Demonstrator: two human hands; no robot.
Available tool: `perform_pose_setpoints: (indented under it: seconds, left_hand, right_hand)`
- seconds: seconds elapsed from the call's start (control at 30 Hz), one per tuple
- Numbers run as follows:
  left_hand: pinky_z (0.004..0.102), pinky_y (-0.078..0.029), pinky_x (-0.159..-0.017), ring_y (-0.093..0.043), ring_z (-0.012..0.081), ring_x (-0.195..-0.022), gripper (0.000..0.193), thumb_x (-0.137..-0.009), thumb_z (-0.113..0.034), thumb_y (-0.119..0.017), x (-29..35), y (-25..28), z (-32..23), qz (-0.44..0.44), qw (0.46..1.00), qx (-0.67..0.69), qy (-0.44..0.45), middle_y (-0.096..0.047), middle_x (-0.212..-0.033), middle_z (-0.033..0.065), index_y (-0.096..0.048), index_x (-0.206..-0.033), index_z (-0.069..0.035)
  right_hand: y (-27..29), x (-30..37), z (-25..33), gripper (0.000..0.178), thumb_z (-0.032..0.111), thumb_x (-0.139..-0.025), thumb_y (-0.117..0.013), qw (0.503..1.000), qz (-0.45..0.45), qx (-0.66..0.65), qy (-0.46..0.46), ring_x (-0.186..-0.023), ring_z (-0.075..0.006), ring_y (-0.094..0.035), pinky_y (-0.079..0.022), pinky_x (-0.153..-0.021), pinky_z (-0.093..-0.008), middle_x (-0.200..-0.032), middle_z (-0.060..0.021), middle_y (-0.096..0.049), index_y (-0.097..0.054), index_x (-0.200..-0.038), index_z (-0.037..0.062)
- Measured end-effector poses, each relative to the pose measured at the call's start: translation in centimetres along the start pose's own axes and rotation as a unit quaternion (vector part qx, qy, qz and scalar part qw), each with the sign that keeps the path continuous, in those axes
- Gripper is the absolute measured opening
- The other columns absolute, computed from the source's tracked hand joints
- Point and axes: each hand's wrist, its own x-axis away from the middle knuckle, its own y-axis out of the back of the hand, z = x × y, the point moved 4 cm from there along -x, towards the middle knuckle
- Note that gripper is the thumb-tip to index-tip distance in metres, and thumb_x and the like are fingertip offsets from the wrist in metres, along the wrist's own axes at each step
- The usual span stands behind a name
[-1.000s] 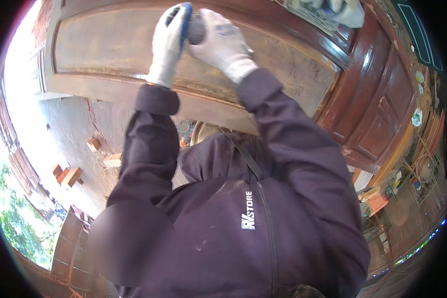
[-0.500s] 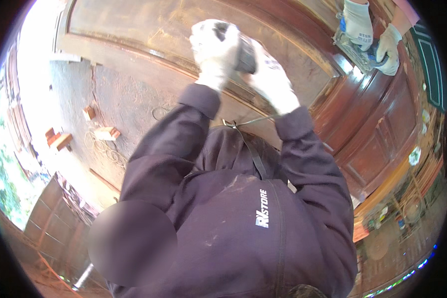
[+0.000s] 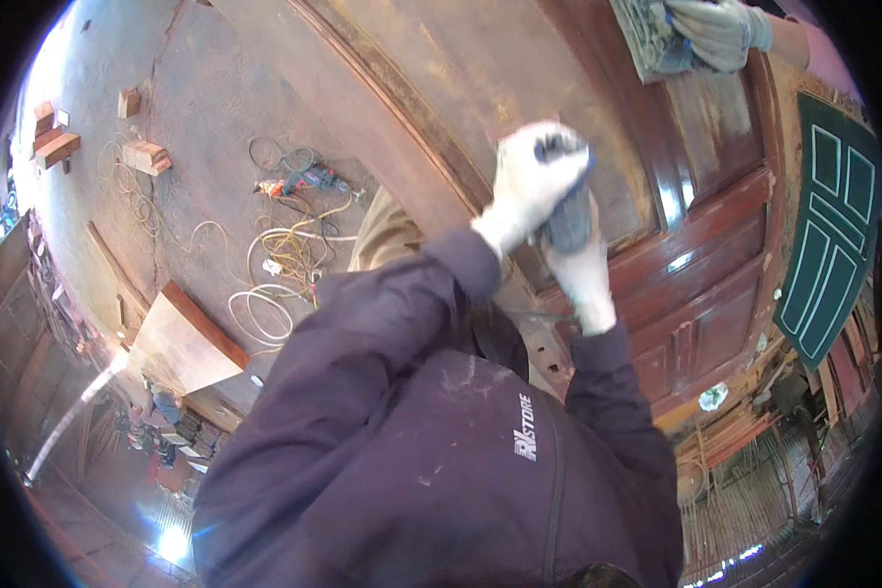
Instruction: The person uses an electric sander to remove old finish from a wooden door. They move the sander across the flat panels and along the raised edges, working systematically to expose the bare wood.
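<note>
The underside of a grey tool [image 3: 566,223] is being hidden by the gloves and by the angle of view, so its exact kind and whether the surface below is being touched cannot be told. The far end of a brown panelled door [image 3: 441,59] is being cut off by the upper rim, and most of the right hand's fingertips are being covered by the tool.

The tool is being gripped between both white-gloved hands, over the door's dull inset panel. Its upper end is being covered by the left hand [image 3: 542,176], whose fingers are being kept curled around it; its lower end is being clasped by the right hand [image 3: 580,276], the glove showing along the right edge.

Farther up the door, a greyish flat object [image 3: 645,37] — its kind hard to make out — is being touched by a co-worker's gloved hand [image 3: 720,34]. Beyond the door's right edge, a green panel with white outlines [image 3: 833,225] is being shown at a slant. On the floor [image 3: 206,88] at left, a teal-and-orange power tool [image 3: 314,178] is being partly ringed by tangled cables [image 3: 289,245], with wooden blocks [image 3: 145,157] lying well apart from the hands. Part of the door's near edge is being blocked by the left sleeve [image 3: 392,294].
</note>
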Motion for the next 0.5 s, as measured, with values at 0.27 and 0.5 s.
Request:
perform_pose_setpoints:
  seconds: [0.27, 0.5]
  left_hand:
    - [0.0268, -0.053, -0.074, -0.063, 0.0081, -0.079, 0.013, -0.083, -0.007, -0.080, -9.7, 4.8, -4.1, -0.028, 0.995, 0.087, -0.040, -0.070, -0.084, 0.0003, -0.070, -0.091, -0.004]
    - [0.0318, -0.052, -0.072, -0.064, 0.0148, -0.077, 0.018, -0.081, -0.018, -0.080, -0.3, 0.3, -0.5, 0.014, 0.998, -0.049, -0.025, -0.068, -0.080, 0.0041, -0.068, -0.087, -0.006]
  right_hand:
    - [-0.1, -8.0, 7.9, 0.093, 0.017, -0.078, -0.078, 1.000, 0.001, 0.019, 0.021, -0.121, -0.0445, -0.061, -0.051, -0.102, -0.0498, -0.129, -0.0283, -0.063, -0.029, -0.156, 0.0135]
    - [-0.1, 0.9, 1.1, 0.095, 0.012, -0.079, -0.082, 0.997, 0.009, 0.003, -0.073, -0.127, -0.0310, -0.062, -0.051, -0.104, -0.0426, -0.139, -0.0191, -0.061, -0.028, -0.158, 0.0139]
